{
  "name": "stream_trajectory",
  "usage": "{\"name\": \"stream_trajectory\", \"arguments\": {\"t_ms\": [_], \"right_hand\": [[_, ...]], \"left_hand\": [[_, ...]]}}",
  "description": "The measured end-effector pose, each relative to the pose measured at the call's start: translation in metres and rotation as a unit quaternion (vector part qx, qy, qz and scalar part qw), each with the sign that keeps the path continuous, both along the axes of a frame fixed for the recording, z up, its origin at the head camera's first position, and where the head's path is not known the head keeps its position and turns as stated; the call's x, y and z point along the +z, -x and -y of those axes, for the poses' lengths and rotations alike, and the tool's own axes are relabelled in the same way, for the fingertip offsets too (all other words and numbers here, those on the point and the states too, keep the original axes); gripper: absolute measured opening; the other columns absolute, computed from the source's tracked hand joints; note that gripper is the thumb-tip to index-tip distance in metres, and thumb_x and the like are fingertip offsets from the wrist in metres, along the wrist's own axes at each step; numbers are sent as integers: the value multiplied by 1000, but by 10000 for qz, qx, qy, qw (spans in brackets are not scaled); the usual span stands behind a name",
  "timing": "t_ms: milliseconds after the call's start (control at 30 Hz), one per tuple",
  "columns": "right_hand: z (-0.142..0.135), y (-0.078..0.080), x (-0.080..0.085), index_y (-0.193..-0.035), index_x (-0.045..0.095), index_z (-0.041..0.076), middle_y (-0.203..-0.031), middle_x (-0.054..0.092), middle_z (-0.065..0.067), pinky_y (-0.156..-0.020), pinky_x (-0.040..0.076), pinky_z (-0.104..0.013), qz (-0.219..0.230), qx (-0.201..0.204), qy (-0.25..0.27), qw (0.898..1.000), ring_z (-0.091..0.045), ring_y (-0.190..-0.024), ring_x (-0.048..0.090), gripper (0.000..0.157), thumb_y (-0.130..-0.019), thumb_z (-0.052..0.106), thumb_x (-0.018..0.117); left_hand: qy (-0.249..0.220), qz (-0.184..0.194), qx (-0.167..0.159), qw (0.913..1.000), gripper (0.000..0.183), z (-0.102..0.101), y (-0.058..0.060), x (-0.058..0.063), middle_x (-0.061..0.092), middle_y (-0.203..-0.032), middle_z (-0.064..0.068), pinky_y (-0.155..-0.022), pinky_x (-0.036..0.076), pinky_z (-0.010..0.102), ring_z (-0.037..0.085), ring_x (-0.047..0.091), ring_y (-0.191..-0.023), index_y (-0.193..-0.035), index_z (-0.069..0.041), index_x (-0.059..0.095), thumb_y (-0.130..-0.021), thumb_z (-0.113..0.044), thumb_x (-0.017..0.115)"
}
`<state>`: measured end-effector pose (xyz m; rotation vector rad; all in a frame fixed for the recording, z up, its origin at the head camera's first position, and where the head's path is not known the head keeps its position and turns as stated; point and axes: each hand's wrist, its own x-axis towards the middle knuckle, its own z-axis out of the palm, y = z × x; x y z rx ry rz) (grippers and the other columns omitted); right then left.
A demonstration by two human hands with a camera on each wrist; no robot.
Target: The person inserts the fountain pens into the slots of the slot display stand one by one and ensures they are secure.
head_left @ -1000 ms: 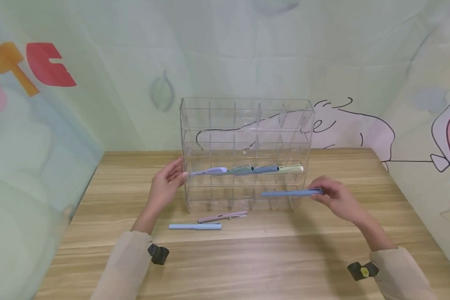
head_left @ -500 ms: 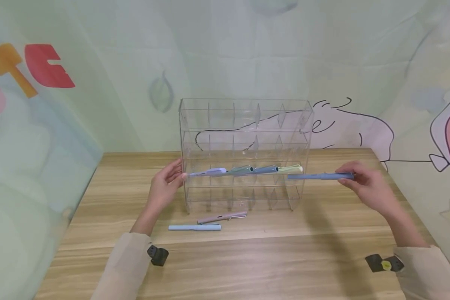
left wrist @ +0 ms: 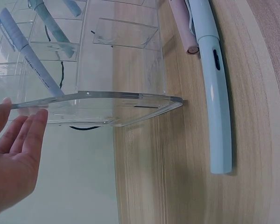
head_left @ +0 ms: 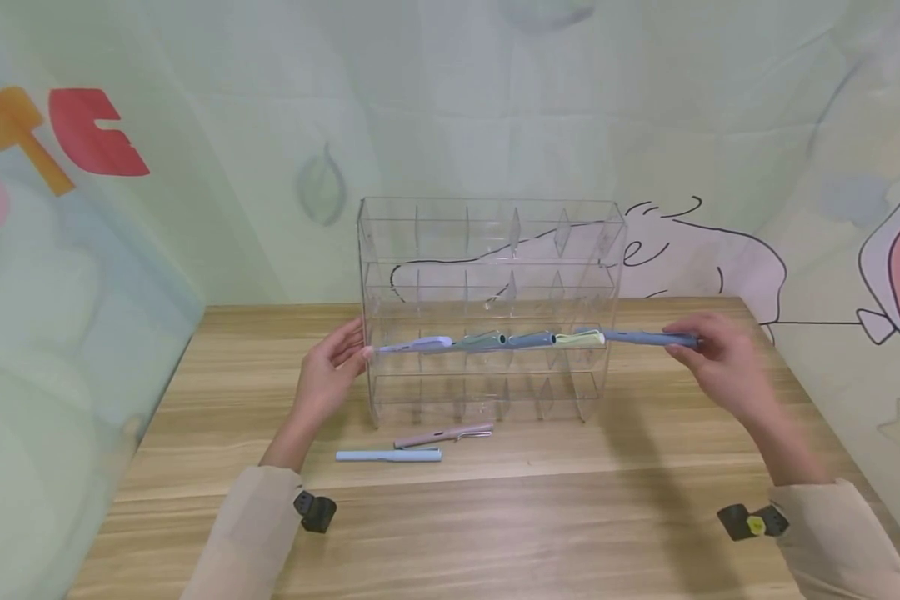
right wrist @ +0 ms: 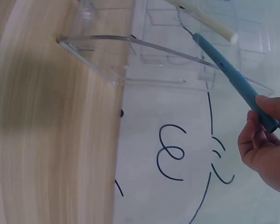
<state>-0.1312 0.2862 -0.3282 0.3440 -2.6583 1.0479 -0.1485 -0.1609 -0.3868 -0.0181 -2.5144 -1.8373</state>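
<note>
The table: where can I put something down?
Bare: the table between left sleeve and right sleeve; also right of the pink pen, before the rack. Crowded: near the rack's left half, where pink pen and light blue pen lie.

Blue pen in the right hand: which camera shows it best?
The right wrist view: the blue pen appears large, with both ends showing. The head view shows it smaller, its far end unclear; the left wrist view doesn't show it.

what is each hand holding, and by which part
The right hand pinches a blue pen by the end away from the clear rack; the left hand holds the rack by its left side edge.
</note>
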Motion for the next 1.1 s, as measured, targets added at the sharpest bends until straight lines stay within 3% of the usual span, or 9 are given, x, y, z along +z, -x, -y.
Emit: {"name": "stream_trajectory", "arguments": {"t_ms": [333,867,1100], "right_hand": [[22,11,-7,-98,63,-6,-95,54,-14,-56,44,-10,93,53,-148,9998,-18,-75,49,15,-83,-6,61],[38,19,-17,-94,63,-8,-93,55,-16,-59,44,-6,-58,296,306,9991,-5,-73,49,18,-77,-13,63],[39,20,-19,-95,62,-8,-94,55,-16,-61,45,-6,-81,298,327,9990,-10,-75,51,19,-77,-14,63]], "left_hand": [[2,45,25,10000,48,1,0,-1,48,-131,18,-83,52,24,29,51,-114,-138,-7,39,-92,-8,55],[25,46,47,10000,48,0,1,-2,49,-131,17,-82,53,23,28,52,-113,-137,-7,40,-92,-8,55],[23,33,27,10000,48,0,0,0,48,-131,18,-83,52,24,29,51,-114,-137,-7,39,-92,-9,55]]}}
